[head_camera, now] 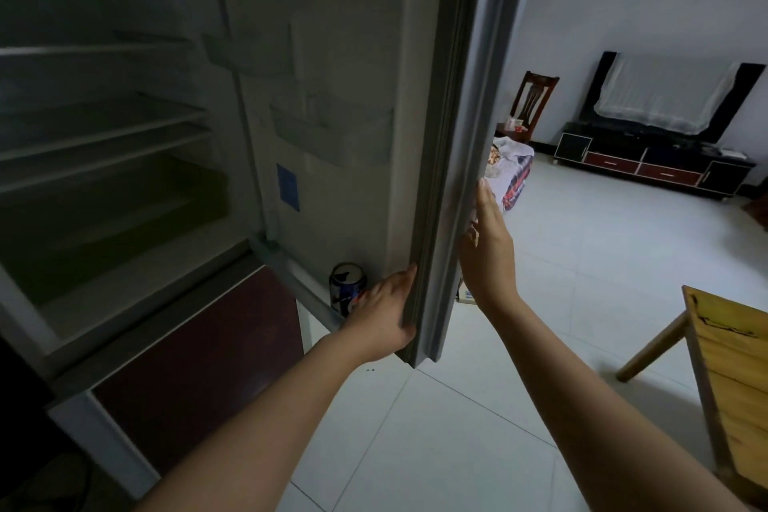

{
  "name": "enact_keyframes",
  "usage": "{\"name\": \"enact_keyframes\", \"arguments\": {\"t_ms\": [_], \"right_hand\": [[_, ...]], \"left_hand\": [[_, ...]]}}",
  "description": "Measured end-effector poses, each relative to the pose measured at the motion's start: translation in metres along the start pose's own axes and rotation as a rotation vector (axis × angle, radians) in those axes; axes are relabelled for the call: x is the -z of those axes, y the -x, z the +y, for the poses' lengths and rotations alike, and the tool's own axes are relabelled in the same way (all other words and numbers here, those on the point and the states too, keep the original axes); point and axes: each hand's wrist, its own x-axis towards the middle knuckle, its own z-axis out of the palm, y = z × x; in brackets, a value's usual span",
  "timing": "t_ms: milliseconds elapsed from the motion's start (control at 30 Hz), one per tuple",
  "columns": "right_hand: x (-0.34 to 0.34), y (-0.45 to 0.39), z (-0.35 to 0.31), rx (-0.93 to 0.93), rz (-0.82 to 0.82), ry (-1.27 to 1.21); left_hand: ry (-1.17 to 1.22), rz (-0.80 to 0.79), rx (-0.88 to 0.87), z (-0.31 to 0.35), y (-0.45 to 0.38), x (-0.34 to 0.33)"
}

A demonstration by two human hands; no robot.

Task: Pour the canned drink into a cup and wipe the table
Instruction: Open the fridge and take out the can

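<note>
A blue canned drink stands upright in the bottom shelf of the open fridge door. My left hand reaches inside the door at its lower edge. Its fingertips are at the can's right side and its thumb points up along the door seal; I see no fingers curled round the can. My right hand lies flat against the outer edge of the door with straight fingers. No cup or cloth shows.
The fridge interior at left is dark, with bare shelves. A wooden table juts in at lower right. Beyond the white tiled floor are a TV stand, a wooden chair and a cloth-covered item.
</note>
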Motion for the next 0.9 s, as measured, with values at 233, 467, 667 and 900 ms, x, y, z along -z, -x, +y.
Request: {"name": "enact_keyframes", "arguments": {"t_ms": [233, 467, 667, 900], "right_hand": [[0.002, -0.011, 0.025, -0.063, -0.037, 0.013], [0.009, -0.028, 0.031, -0.117, -0.102, 0.045], [0.004, -0.032, 0.035, -0.117, -0.114, 0.075], [-0.002, -0.028, 0.035, -0.097, -0.126, 0.123]], "left_hand": [[-0.011, -0.058, -0.010, 0.015, -0.035, -0.002], [0.040, -0.073, -0.023, 0.023, -0.055, -0.004], [0.039, -0.077, -0.038, 0.019, -0.064, -0.005], [0.001, -0.069, -0.049, 0.013, -0.063, -0.003]]}}
